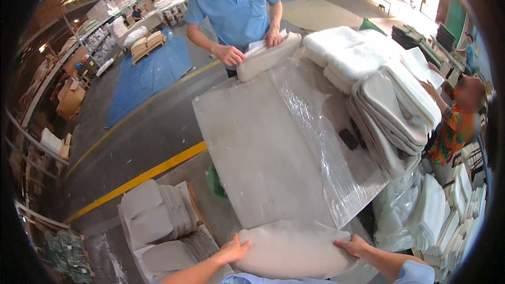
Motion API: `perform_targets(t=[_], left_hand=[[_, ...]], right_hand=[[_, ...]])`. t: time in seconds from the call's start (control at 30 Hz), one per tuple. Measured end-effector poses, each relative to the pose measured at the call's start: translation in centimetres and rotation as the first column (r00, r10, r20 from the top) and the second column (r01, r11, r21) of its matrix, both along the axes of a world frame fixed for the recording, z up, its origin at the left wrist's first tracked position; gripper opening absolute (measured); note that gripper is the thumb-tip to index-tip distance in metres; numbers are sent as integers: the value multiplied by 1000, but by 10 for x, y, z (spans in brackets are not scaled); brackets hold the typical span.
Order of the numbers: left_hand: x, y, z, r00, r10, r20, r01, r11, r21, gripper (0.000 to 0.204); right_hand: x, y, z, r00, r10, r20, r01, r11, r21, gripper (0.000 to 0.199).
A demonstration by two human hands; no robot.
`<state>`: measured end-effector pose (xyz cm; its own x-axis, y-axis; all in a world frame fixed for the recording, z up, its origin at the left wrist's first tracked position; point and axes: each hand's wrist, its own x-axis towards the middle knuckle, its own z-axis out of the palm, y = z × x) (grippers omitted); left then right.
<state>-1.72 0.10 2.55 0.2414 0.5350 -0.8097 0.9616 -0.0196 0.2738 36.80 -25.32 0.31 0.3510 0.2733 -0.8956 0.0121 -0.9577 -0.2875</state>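
Observation:
A beige-grey padded mat [294, 250] with a rounded outline is held close to my body, at the near edge of the table. My left hand [235, 248] grips its left end, thumb on top. Its right end is in my right hand [353, 247], also with the thumb over the upper side. The fingers under the mat are hidden. Ahead lies the table's grey top [263, 147], with a strip of clear plastic film [310, 131] along its right part. Across the table a co-worker's hands [230, 55] handle a similar grey mat [268, 58].
White fluffy pads [342, 47] and folded grey mats [389, 121] are piled at the table's right, near a small black object [348, 139]. Stacked grey pads [152, 215] stand on the lower left. Plastic-wrapped white pads [421, 215] fill the lower right. Another person [452, 137] works there.

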Motion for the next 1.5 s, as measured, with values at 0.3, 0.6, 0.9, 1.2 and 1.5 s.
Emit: perform_targets(t=[0.3,0.6,0.9,1.2,1.5], left_hand=[[15,25,-35,999,37,-38,-38,999,-18,83],[13,54,-98,991,28,128,-15,995,-103,71],[46,77,-73,956,287,-67,-293,896,-334,55],[32,82,-88,996,84,-21,-87,970,-229,56],[9,43,-85,900,341,271,-346,938,-30,80]], right_hand=[[0,8,-5,998,9,64,-4,997,-77,101],[34,15,-59,984,161,-75,-169,979,-117,86],[45,47,-75,853,-211,-477,183,977,-105,52],[53,39,-92,856,-202,-476,250,967,38,48],[32,-11,-74,863,-316,-395,423,878,222,50]])
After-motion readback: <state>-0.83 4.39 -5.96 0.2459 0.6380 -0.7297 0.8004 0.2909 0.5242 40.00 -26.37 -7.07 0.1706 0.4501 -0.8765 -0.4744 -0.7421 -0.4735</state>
